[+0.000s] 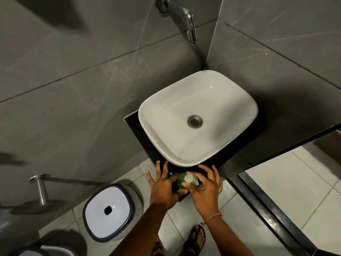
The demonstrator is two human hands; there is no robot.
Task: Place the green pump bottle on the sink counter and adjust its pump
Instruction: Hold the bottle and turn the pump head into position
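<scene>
The green pump bottle (pixel 181 180) stands upright on the near corner of the black sink counter (pixel 137 130), just in front of the white basin (pixel 199 115). Its pale pump head (pixel 191 179) points towards me and to the right. My left hand (pixel 162 185) rests against the bottle's left side, thumb on the green body and fingers spread over the counter. My right hand (pixel 204 187) comes from the right, thumb and fingertips pinching the pump head, the other fingers fanned out.
A chrome tap (pixel 191 24) juts from the grey tiled wall above the basin. A white bin with a dark rim (pixel 108 211) stands on the floor to the left, below a metal wall peg (pixel 41 189). My sandalled feet show on the pale floor tiles.
</scene>
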